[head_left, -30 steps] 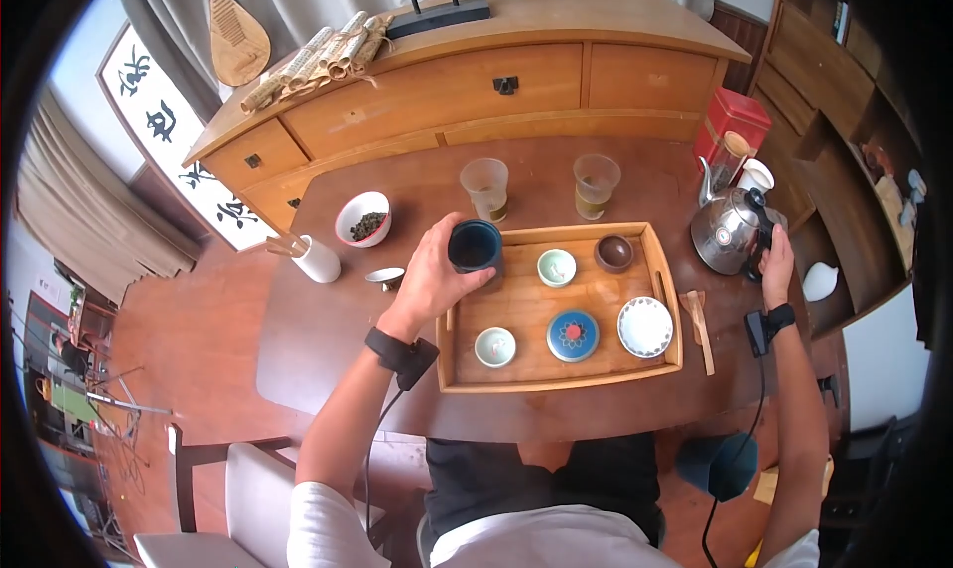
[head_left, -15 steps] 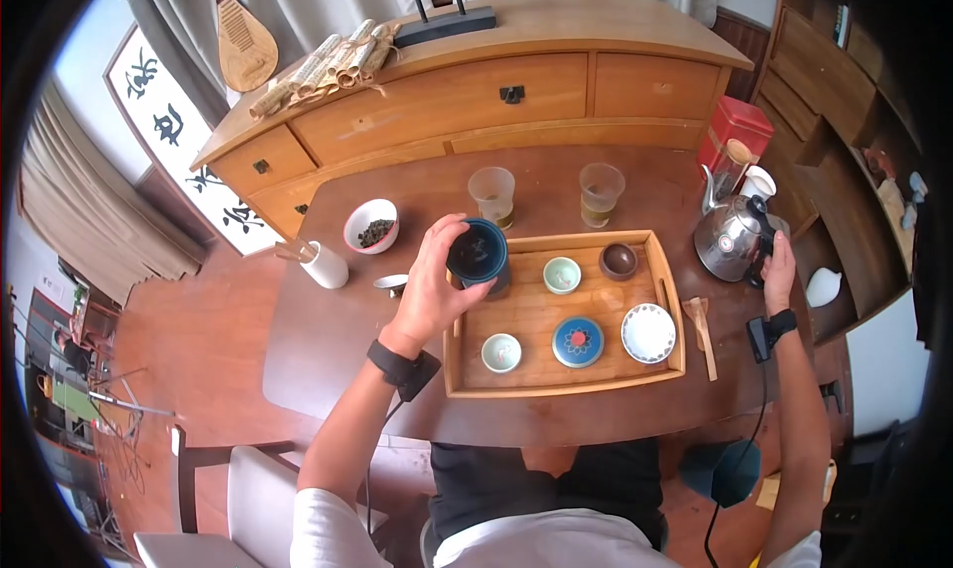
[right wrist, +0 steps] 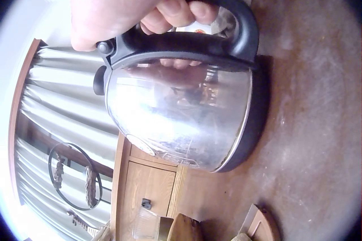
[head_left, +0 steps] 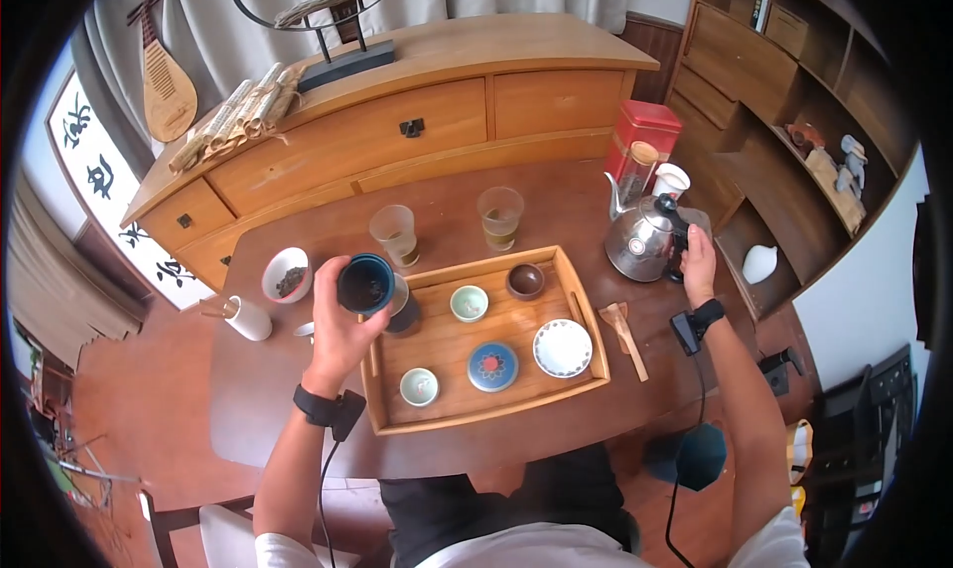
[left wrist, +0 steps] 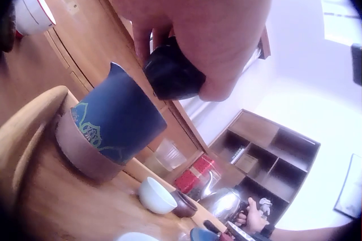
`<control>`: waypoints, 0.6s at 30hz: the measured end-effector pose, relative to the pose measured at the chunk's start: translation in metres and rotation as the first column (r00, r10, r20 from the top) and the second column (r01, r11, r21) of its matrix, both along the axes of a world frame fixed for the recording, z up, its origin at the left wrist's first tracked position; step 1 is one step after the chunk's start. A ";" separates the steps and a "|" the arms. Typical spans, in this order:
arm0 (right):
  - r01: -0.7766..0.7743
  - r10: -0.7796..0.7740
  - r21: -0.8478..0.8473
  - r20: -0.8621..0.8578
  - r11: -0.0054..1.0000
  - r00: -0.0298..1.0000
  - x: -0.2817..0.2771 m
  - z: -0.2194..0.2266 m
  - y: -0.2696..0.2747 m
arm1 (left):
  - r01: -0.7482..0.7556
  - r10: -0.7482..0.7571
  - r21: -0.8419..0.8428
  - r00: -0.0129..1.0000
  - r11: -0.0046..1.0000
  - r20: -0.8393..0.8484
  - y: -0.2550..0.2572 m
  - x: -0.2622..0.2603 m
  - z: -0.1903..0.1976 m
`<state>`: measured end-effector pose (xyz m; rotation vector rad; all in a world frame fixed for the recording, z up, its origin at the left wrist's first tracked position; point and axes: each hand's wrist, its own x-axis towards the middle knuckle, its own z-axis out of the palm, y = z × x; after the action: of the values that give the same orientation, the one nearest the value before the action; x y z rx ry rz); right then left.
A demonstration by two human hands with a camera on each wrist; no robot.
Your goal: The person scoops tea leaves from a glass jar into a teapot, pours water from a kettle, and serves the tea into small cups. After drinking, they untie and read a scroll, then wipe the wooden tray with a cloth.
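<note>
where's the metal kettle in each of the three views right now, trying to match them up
Head: the kettle is right of the tray, nearer the person than the red tin.
Left wrist: the kettle is small, near the bottom edge, right of centre, below the shelf unit.
Right wrist: the kettle is large, around the middle.
Shared landmark: the right hand gripping the kettle's handle.

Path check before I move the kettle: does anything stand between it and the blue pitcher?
Yes: from the kettle, the tray's right wall, the dark brown cup, then the farther pale green cup, before the blue pitcher.
</note>
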<state>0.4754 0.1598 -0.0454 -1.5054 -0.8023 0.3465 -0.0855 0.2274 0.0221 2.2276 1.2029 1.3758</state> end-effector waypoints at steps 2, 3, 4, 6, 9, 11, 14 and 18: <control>-0.001 0.001 -0.004 0.001 1.000 1.000 -0.004 0.002 -0.001 | -0.043 0.043 -0.012 0.999 0.999 0.027 0.002 -0.002 0.002; 0.031 -0.031 0.000 0.050 1.000 0.998 -0.001 0.001 -0.001 | -0.039 0.039 -0.002 0.998 0.999 0.039 0.006 -0.004 0.001; 0.052 -0.052 0.006 0.093 0.999 0.994 0.005 -0.003 -0.001 | -0.046 0.046 0.008 0.998 0.999 0.045 0.013 -0.008 -0.002; 0.037 -0.039 0.026 0.080 0.999 0.996 0.005 -0.011 0.009 | -0.122 0.122 0.047 0.993 0.991 -0.002 0.018 -0.030 0.006; -0.044 0.045 0.009 -0.065 0.999 0.997 0.020 -0.015 0.004 | -0.246 0.258 0.131 0.962 0.960 -0.090 0.032 -0.060 0.020; -0.027 0.035 0.054 -0.144 0.998 0.989 0.014 -0.012 0.004 | -0.281 0.321 0.207 0.926 0.937 -0.200 0.045 -0.087 0.028; -0.069 0.073 0.035 -0.151 0.997 0.986 0.026 -0.019 0.004 | -0.329 0.374 0.181 0.857 0.927 -0.356 0.063 -0.115 0.040; -0.078 0.078 0.009 -0.176 0.997 0.981 0.025 -0.016 0.002 | -0.287 0.358 0.221 0.642 0.932 -0.678 0.083 -0.127 0.051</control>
<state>0.5007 0.1619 -0.0619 -1.4219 -0.7213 0.5300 -0.2129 0.3100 0.0735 2.8362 1.8924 0.6206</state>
